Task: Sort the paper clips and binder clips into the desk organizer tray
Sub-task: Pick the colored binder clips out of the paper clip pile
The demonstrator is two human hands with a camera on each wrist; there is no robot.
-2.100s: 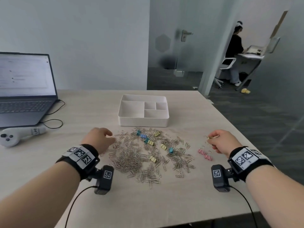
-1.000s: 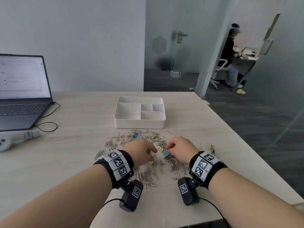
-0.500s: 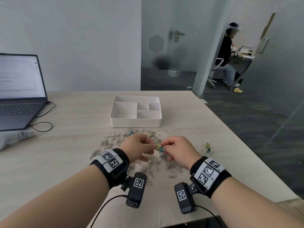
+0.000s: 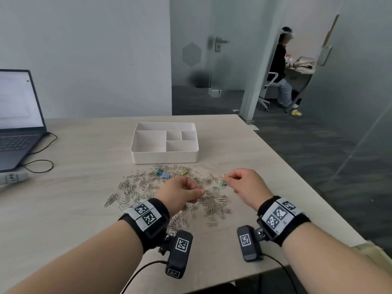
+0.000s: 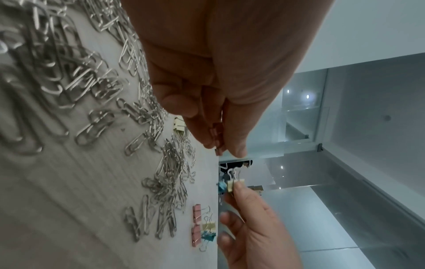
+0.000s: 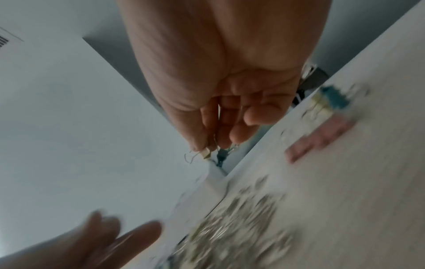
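Now drawn apart above the paper-clip pile (image 4: 169, 200): left hand (image 4: 182, 195) pinching a pink binder clip (image 5: 217, 135), right hand (image 4: 246, 183) pinching yellow and teal binder clips (image 5: 232, 185), desk organizer tray (image 4: 165, 154) beyond the pile still empty.

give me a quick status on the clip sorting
Left hand pinches a pink binder clip; right hand pinches yellow and teal binder clips. Organizer tray empty. Nothing blocking.

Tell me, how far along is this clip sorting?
Barely begun. The tray shows nothing in its compartments. A few binder clips sit grouped aside. The left hand pinches a pink clip, the right hand yellow and teal ones. The paper clip pile remains.
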